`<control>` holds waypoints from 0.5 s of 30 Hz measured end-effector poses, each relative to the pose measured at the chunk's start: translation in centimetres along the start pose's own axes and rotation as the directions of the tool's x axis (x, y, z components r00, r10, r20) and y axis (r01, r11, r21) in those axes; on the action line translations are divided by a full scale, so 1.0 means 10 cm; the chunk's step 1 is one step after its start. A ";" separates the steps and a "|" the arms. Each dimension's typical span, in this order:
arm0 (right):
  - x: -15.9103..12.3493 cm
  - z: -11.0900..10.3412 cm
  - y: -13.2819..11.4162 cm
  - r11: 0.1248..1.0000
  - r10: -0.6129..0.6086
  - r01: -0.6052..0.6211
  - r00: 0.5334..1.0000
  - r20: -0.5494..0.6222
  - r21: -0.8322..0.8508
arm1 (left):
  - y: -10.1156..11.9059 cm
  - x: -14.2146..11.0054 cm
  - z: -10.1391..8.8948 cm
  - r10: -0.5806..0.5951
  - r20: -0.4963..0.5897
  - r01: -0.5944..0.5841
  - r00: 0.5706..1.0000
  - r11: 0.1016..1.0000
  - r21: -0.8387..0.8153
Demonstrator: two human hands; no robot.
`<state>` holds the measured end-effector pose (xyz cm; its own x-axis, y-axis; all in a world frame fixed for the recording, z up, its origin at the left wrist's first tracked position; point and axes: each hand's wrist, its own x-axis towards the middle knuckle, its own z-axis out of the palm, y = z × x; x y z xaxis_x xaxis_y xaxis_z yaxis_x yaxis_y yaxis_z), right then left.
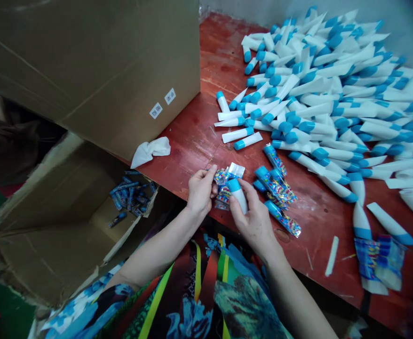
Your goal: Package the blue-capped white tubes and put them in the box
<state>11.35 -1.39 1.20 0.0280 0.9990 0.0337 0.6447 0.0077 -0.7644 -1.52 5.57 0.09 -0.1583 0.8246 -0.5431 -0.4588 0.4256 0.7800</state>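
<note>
At the near edge of the red table, my right hand [250, 214] is closed around a white tube with a blue cap [240, 194], cap pointing away from me. Close by on the left, my left hand [202, 188] pinches a colourful printed plastic wrapper [224, 186]; part of the wrapper lies behind the tube. Just right of my right hand, several wrapped tubes [275, 183] with blue caps and bright printed film lie in a loose group. One wrapped tube [283, 218] rests nearest the table edge.
A large heap of white tubes with blue caps [319, 99] covers the back right. A big cardboard box [122, 70] stands at left; below it, an open carton [47, 226] holds wrapped tubes [129, 195]. Crumpled white paper [152, 150] and printed wrappers [379, 263] lie on the table [206, 136].
</note>
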 end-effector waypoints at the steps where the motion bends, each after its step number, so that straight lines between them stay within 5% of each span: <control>1: 0.00 -0.01 0.00 1.000 -0.017 0.017 1.000 -0.004 0.018 | 0.00 0.00 0.00 -0.011 0.004 0.011 1.000 1.000 0.003; 7: -0.03 0.01 -0.01 0.993 -0.088 0.091 0.995 0.044 -0.077 | -0.01 -0.04 0.03 -0.043 -0.028 0.044 0.999 0.998 0.049; 15: -0.04 0.09 0.01 0.966 -0.124 0.106 0.990 -0.063 -0.235 | -0.03 -0.07 0.03 -0.072 -0.031 0.072 0.997 0.997 0.028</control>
<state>10.70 -1.76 0.57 -0.0039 0.9856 0.1689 0.8052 0.1032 -0.5839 -0.98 4.97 0.38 -0.1523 0.7800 -0.6070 -0.4446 0.4944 0.7469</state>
